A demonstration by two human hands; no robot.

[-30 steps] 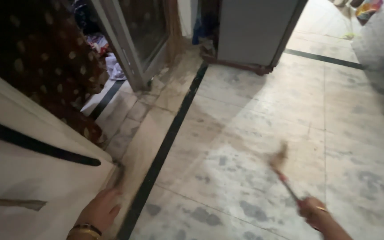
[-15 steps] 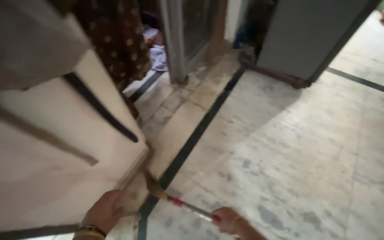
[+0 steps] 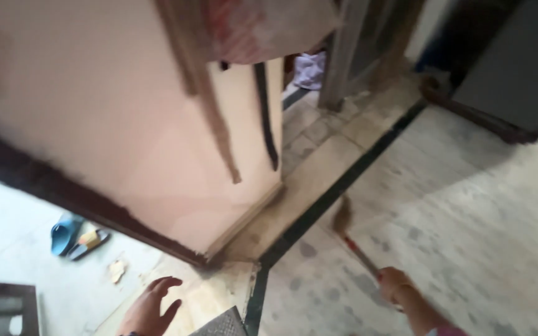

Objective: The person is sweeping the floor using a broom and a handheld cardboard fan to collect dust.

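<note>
My right hand [image 3: 395, 286] grips the thin handle of a small broom [image 3: 354, 239], whose brown bristle head rests low over the marble floor beside a dark floor stripe [image 3: 325, 205]. My left hand [image 3: 152, 307] hangs free at the bottom of the view, fingers spread, holding nothing. It sits just below the bottom corner of a large cream door [image 3: 157, 143] with dark trim, without touching it.
A blue slipper [image 3: 65, 233] and a scrap of litter [image 3: 117, 270] lie on the pale floor at left. A grey cabinet [image 3: 518, 68] on a dark base stands at upper right. A metal door frame [image 3: 344, 56] stands behind, with cloth beyond it. A dark framed edge shows bottom left.
The view swung left, showing the door's side and the slipper area. My left hand came off the door's lower edge and spread. The broom swept from the door's base out to the right.
</note>
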